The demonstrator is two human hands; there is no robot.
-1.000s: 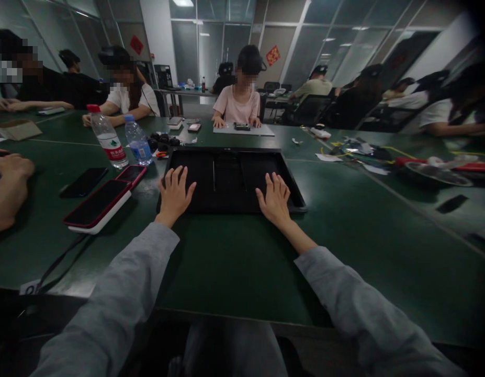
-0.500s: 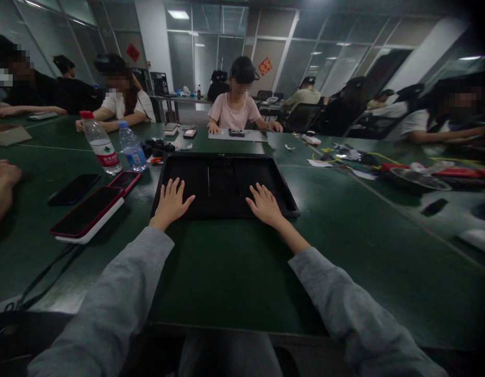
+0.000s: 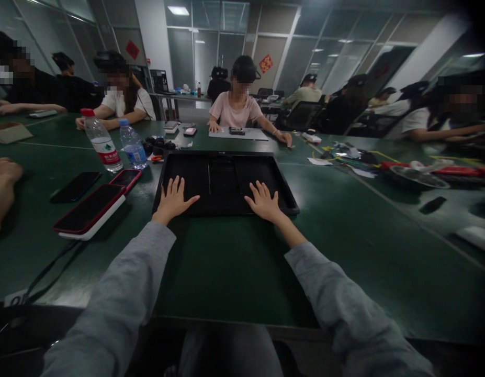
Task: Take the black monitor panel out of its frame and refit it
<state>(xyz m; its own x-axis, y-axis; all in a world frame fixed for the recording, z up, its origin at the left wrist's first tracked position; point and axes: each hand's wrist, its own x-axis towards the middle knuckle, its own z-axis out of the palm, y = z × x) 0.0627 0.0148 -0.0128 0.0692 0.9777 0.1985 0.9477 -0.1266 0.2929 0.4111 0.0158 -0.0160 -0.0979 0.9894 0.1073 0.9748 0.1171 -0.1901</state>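
Observation:
A wide, shallow black tray-like panel (image 3: 223, 205) with a raised rim lies on the green table in front of me. Over its near left part rests my left hand (image 3: 175, 199), palm down with fingers spread and thumb pointing inward. My right hand (image 3: 263, 200) lies over the near right part in the same way, fingers apart. Neither hand holds anything. Between them, the panel's middle has a recessed rectangular section; whether the palms press on it I cannot tell.
Left of the panel are a red-capped bottle (image 3: 103, 144), a blue-capped bottle (image 3: 132, 146), a dark phone (image 3: 76, 187) and a red-edged phone (image 3: 91, 209) on a white block. Cables and a metal bowl (image 3: 417, 178) lie to the right. A person (image 3: 236, 107) sits opposite.
My hands stay on the panel, the thumbs spread slightly wider from the fingers. Across the table, the person's hand on the right side has reached outward and nearer to a small scrap.

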